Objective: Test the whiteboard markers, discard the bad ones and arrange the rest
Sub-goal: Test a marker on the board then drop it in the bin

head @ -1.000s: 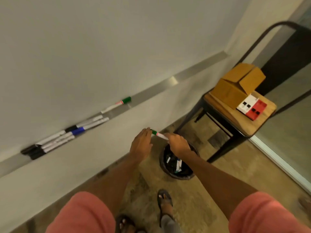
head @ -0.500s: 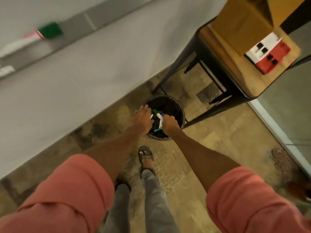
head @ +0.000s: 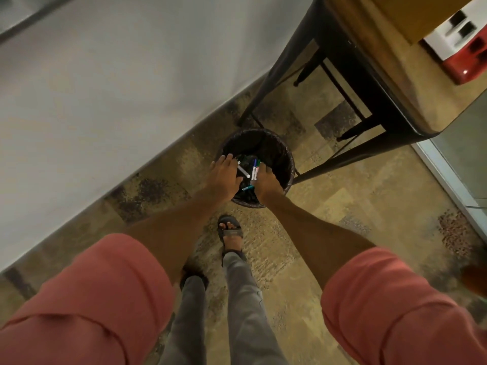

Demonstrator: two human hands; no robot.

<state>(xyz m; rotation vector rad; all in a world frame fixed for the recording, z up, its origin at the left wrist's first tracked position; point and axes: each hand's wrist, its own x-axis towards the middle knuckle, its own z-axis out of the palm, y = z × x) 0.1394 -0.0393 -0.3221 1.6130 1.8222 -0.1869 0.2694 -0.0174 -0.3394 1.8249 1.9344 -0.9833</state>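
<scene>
While both arms reach down over the black bin (head: 286, 157), the two hands hang side by side above its mouth, close but not touching. The left hand (head: 223, 177) is spread, its fingers straight and laid out flat over the near-left rim, and it holds nothing. The right hand (head: 269, 181) hangs with its fingers bent downward over the near-right part of the opening. A marker (head: 254, 173) lies right against its fingertips, in the gap between the hands, but I cannot tell whether the fingers pinch it or only touch it.

That marker has a white barrel with a reddish band printed on it. At its far end a blue tip and a green tip show side by side, and which one is its cap cannot be made out. Its long axis runs almost straight away from the person, coloured end toward the far rim of the bin.

Just beside the left fingers a second white marker (head: 243, 170) lies aslant inside the bin, and a teal piece (head: 246, 188) shows lower, between the wrists.

Behind the bin stands a black-legged stool (head: 350, 72) with a wooden top that carries a red-and-white box (head: 471, 61). A sandalled foot (head: 230, 232) is planted just short of the bin.
</scene>
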